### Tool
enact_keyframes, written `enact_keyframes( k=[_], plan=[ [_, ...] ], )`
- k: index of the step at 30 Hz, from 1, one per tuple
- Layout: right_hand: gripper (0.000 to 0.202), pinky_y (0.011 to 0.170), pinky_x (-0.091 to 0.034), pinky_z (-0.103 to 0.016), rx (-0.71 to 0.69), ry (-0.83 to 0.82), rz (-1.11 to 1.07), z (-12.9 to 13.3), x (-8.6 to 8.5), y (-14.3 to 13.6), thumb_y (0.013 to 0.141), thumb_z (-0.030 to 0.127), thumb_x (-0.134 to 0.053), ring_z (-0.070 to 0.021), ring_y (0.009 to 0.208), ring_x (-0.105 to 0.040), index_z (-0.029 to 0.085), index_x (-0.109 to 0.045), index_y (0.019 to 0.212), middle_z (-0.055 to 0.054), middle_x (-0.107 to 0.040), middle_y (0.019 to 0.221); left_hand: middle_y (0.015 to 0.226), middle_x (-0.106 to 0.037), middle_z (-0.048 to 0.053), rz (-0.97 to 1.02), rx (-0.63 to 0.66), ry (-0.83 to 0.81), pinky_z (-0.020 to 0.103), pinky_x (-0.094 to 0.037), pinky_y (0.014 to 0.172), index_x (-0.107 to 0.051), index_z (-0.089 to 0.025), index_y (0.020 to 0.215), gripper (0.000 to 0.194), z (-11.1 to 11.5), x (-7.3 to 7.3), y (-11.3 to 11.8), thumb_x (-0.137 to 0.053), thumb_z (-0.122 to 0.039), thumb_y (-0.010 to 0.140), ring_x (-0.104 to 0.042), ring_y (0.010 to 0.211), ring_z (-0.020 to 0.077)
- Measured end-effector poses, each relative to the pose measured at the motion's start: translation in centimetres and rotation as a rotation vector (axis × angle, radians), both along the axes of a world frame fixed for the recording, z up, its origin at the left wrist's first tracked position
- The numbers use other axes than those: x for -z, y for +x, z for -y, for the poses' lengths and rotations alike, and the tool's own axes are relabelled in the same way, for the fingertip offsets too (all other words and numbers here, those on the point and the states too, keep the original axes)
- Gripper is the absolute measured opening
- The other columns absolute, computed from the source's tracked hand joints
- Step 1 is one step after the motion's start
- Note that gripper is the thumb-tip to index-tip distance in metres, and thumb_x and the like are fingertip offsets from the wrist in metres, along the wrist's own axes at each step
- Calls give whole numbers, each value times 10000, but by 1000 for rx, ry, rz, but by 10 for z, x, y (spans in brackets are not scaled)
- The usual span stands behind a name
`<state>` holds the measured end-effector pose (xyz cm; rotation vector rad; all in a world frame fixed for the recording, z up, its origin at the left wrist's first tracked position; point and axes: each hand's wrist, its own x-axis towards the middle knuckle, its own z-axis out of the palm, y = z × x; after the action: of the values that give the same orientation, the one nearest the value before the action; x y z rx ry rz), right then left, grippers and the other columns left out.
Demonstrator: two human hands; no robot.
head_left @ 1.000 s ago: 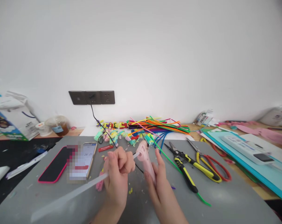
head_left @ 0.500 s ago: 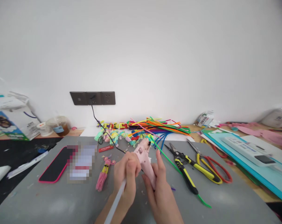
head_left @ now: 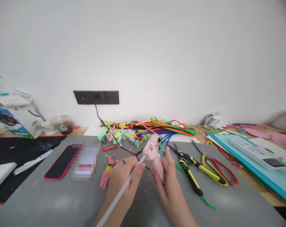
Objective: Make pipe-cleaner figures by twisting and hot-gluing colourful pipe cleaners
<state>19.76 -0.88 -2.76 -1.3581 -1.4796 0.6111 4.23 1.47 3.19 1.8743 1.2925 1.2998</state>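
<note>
A pink hot glue gun (head_left: pixel 151 152) is in my right hand (head_left: pixel 169 179), whose fingers wrap round its handle. Into the back of the gun runs a long whitish glue stick (head_left: pixel 118 197). My left hand (head_left: pixel 125 176) pinches that stick just behind the gun, thumb on top. A black cord (head_left: pixel 120 146) leads from near the gun to the wall socket. Left of my left hand lies a small pink and yellow pipe-cleaner figure (head_left: pixel 107 171). A green pipe cleaner (head_left: pixel 207 201) passes under the pliers on the right.
Yellow-black cutting pliers (head_left: pixel 190 173) and red-yellow scissors (head_left: pixel 218 170) lie right. Pipe cleaners (head_left: pixel 166 127) and pastel pieces (head_left: pixel 119 137) are piled at the back. A pink-cased phone (head_left: pixel 61 162) lies left. A white power strip (head_left: pixel 253 153) rests on folders. Sockets (head_left: pixel 96 97) sit on the wall.
My left hand has slid back along the glue stick, away from the gun, uncovering where the stick enters. The view has shifted slightly, and the gun appears a little further right.
</note>
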Motion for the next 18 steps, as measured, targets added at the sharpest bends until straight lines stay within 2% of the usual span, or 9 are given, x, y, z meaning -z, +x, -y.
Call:
enact_keyframes(
  k=[1,3,5,7,10,12,15,18],
  plan=[
    [708,675,-538,-306,14,-9,-67,-2,0,4,1000,412,-450,-216,786,-665,238,-104,1593,-88,-669,1077,541,-498,-27,-41,22,-57,286,-273,566,-516,-240,600,307,0,-1,-6,-655,-365,844,-427,495,162],
    [611,638,-515,-301,70,-42,-225,-6,-1,13,951,488,-523,-206,715,-619,210,-383,1477,-64,-665,959,562,-558,-33,-139,5,-203,266,-280,544,-578,-249,648,258,1,2,-27,-770,-404,722,-460,506,167],
    [419,564,-475,-275,109,-110,-430,-11,-3,26,874,520,-622,-174,615,-555,200,-618,1144,-31,-637,813,582,-615,-14,-218,-95,-318,269,-309,547,-638,-253,676,225,4,11,-59,-711,-449,760,-500,514,180],
    [314,449,-386,-237,83,-212,-670,-13,-5,40,815,512,-679,-124,486,-438,203,-626,833,8,-567,646,624,-676,13,-286,-164,-437,281,-357,566,-668,-249,663,243,8,24,-91,-670,-467,771,-548,529,192],
    [394,363,-265,-219,-50,-311,-933,-13,-9,54,826,524,-642,-90,402,-242,213,-538,609,59,-369,468,687,-717,44,-341,-314,-522,303,-410,603,-698,-223,760,254,11,45,-116,-670,-473,725,-594,551,206],
    [444,354,-239,-220,-123,-304,-1005,-10,-12,57,850,544,-619,-84,394,-177,216,-519,567,69,-319,446,704,-721,60,-359,-345,-540,310,-419,616,-693,-206,790,283,10,53,-114,-651,-479,726,-613,582,217],
    [493,366,-235,-236,-165,-274,-981,-5,-13,56,876,567,-597,-76,381,-160,217,-507,541,66,-331,441,650,-693,41,-378,-324,-561,303,-404,604,-655,-210,715,212,7,57,-102,-658,-422,706,-609,587,215],
    [408,390,-234,-243,-160,-276,-883,-2,-7,57,878,555,-611,-65,364,-213,214,-579,657,59,-410,489,610,-666,17,-312,-299,-579,302,-424,609,-652,-208,676,187,7,55,-102,-665,-395,687,-599,581,203]
  ],
)
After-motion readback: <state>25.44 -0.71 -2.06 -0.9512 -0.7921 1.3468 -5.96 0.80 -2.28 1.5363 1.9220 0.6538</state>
